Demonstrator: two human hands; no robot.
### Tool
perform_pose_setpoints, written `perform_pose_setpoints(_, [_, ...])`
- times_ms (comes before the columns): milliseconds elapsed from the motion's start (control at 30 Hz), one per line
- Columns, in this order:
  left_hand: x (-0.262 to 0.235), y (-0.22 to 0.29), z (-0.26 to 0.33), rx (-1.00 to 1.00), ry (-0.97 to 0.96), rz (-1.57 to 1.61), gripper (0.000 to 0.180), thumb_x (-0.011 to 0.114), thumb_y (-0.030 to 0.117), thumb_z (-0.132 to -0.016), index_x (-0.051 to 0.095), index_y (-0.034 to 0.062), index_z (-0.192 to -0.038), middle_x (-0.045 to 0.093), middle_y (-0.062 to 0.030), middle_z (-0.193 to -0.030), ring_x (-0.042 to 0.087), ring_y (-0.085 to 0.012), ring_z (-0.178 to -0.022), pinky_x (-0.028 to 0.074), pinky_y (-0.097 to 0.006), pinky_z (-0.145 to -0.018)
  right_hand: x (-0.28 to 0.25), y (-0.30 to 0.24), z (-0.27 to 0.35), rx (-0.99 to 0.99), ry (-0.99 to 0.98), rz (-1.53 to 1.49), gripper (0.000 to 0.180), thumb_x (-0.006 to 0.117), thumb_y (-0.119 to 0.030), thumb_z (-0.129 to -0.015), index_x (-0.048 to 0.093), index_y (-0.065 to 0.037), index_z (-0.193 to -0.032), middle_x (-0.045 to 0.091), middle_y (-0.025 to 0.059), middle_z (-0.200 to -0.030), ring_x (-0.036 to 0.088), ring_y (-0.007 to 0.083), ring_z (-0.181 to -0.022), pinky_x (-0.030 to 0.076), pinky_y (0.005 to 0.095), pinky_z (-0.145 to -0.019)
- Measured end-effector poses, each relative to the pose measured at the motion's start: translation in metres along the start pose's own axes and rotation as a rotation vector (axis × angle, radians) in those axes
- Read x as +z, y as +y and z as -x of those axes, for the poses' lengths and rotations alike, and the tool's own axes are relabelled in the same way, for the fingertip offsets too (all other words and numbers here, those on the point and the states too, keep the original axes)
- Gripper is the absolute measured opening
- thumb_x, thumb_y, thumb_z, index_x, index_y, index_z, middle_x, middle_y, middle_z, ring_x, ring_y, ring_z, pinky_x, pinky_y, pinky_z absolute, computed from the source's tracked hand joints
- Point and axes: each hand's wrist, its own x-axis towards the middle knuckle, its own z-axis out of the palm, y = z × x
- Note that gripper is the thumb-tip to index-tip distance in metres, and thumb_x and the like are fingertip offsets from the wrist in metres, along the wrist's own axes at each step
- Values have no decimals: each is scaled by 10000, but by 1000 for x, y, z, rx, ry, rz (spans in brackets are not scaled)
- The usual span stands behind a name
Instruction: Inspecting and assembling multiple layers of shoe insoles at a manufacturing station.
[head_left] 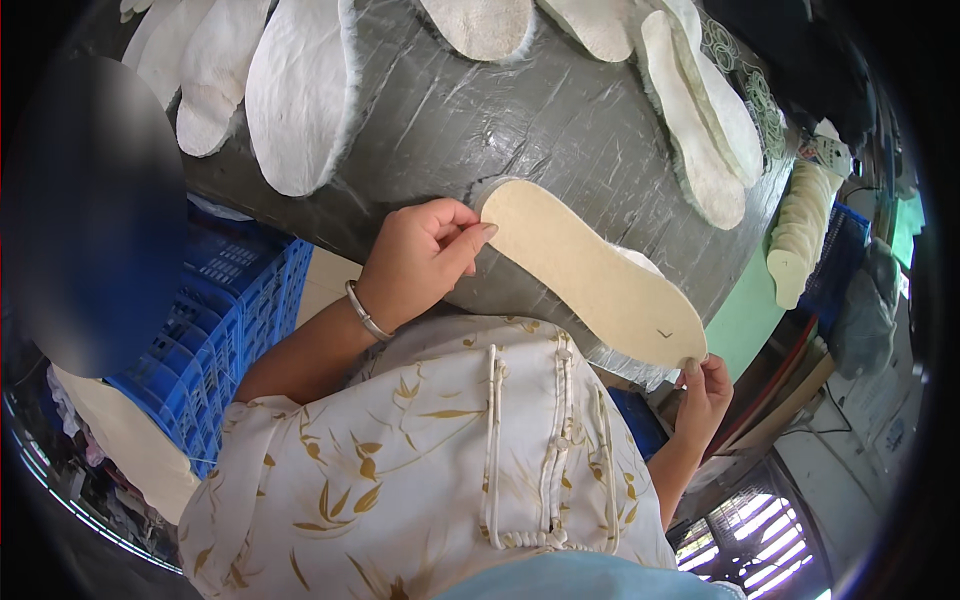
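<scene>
A cream insole [585, 265] is stretched slantwise between my two hands over the front edge of a dark grey table. My left hand [425, 250], with a bracelet at the wrist, pinches its upper left end between thumb and fingers. At the lower right end, beside a small dark check-like mark, my right hand [703, 388] grips the rim with its fingertips. A bit of white material [640, 260] peeks out behind the insole's far edge; the rest of it is hidden.
On the grey tabletop [430, 130] lie several fleecy white insoles [303, 95], more of them [695, 130] at the far right. Stacked cream insoles [803, 225] stand at the right, near tangled cord [760, 105]. Blue plastic crates [215, 320] sit at the left.
</scene>
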Motion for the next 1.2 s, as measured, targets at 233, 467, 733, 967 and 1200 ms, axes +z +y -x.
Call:
perform_pose_setpoints(233, [-3, -5, -1, -4, -14, -9, 138, 626, 112, -882, 622, -25, -867, 618, -22, -634, 521, -20, -508, 391, -179, -401, 0, 0, -4, 11, -39, -33, 126, 682, -75, -841, 617, 1, -918, 615, 11, -751, 530, 53, -615, 416, 180, -564])
perform_pose_setpoints(467, [-4, 0, -2, -12, -1, -33, 149, 634, 101, -857, 619, -37, -805, 650, -106, -633, 662, -121, -595, 483, -232, -518, 2, 1, -6, 8, -46, -47, 130, 677, -64, -845, 614, 7, -935, 622, 20, -771, 534, 60, -621, 420, 185, -567])
perform_pose_setpoints(733, [-3, -6, -2, 22, -13, -32, 130, 615, 102, -887, 608, -22, -851, 659, -52, -697, 528, -21, -502, 410, -177, -417, 1, 1, -8, 16, -63, -56, 127, 672, -48, -845, 615, 12, -941, 626, 25, -783, 535, 66, -625, 425, 191, -579])
perform_pose_setpoints(967, [-4, -5, -3, 10, -23, -76, 129, 613, 92, -884, 600, -32, -850, 665, -68, -701, 533, -30, -499, 415, -187, -418, 0, 3, -8, 33, -61, -66, 119, 669, -42, -845, 612, 10, -935, 620, 23, -778, 535, 65, -629, 429, 190, -585])
perform_pose_setpoints(1200, [-3, 4, -2, -72, -60, -102, 124, 602, 87, -888, 590, -33, -855, 675, -78, -726, 558, -49, -496, 420, -186, -422, 3, 2, -5, 56, -48, -91, 134, 671, -51, -838, 619, 20, -939, 606, 28, -778, 538, 72, -640, 436, 200, -587])
